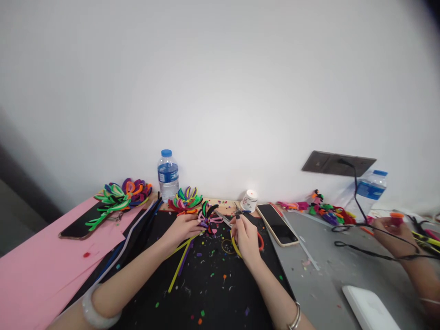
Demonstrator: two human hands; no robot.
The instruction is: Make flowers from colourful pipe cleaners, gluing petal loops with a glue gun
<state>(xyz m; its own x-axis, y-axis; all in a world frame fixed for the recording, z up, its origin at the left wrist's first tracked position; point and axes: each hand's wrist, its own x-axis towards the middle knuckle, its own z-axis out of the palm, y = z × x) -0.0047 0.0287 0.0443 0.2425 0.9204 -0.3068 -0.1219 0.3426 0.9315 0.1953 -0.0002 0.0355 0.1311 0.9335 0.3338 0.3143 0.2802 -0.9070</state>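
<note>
Pipe-cleaner flower [207, 221] is pinched in the left hand [182, 233] above the black mat [211, 291], where the curled right hand [246, 238] grips scissors [224, 218]

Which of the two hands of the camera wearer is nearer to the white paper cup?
Right. The right hand is just on the near side of the paper cup, while the left hand is farther off, to its left, at the fuzzy flower.

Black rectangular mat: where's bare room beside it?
Pink paper sheet, bordered by black smartphone and mat: mostly bare, red scrap. Grey tabletop between mat and white rectangular object: few scraps. Crowded: mat's back, with left hand, right hand, multicoloured pipe-cleaner flower, metal scissors.
</note>
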